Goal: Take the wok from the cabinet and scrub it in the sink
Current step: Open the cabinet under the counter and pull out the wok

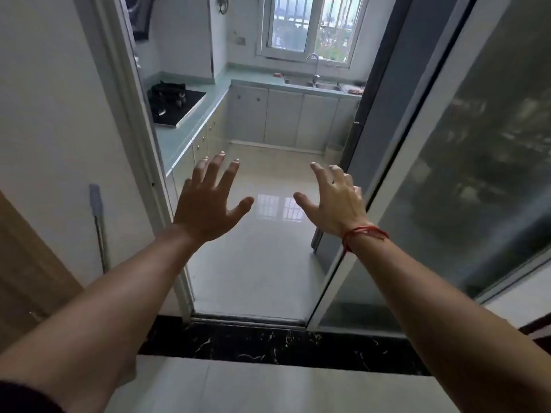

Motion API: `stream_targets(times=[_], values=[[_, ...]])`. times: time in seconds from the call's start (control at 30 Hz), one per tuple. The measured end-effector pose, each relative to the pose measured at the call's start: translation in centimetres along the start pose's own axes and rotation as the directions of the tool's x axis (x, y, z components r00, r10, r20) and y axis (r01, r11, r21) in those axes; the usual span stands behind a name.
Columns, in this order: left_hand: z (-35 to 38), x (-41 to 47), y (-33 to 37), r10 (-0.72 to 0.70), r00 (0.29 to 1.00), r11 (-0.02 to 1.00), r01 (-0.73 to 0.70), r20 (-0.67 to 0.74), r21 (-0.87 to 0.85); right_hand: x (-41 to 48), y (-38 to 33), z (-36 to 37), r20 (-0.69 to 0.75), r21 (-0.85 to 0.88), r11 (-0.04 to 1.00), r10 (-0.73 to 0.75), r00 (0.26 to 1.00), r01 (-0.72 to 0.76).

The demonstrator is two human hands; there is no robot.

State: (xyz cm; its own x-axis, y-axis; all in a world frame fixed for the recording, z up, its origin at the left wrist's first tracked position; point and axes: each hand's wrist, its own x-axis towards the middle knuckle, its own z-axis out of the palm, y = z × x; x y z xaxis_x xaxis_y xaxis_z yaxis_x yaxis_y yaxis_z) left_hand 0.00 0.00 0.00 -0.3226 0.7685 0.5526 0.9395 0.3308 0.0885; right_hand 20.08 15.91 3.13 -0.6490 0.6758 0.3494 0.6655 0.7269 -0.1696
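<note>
Reaching forward side by side, left hand (pixel 208 204) and right hand (pixel 335 201), fingers splayed, both empty.

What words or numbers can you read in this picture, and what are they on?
None: no word, label or number can be read anywhere.
The gas hob, the cabinet doors and the frosted sliding door show no lettering.
The small fitting on the wall left of the window is too small to tell if it bears print.
</note>
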Motion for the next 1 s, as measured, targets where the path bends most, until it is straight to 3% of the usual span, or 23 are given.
stream_targets(times=[0.07, 0.37, 1.0], values=[[1.1, 2.1, -1.7, -0.033, 0.998, 0.999, 0.035, 0.06, -0.039, 2.4, -0.2, 1.2, 0.004, 0.004, 0.999, 0.035, 0.999, -0.035], [8.2, 11.4, -6.4, 0.013, 0.997, 0.999, -0.01, 0.08, -0.04, 12.6, 1.7, 6.3, 0.024, -0.026, 0.995, 0.093, 0.995, -0.092], [25.6, 34.9, -11.6, -0.059, 0.983, 0.998, 0.06, 0.175, -0.004, 39.3, 12.4, 19.2, 0.13, -0.028, 0.998, 0.065, 0.989, -0.061]])
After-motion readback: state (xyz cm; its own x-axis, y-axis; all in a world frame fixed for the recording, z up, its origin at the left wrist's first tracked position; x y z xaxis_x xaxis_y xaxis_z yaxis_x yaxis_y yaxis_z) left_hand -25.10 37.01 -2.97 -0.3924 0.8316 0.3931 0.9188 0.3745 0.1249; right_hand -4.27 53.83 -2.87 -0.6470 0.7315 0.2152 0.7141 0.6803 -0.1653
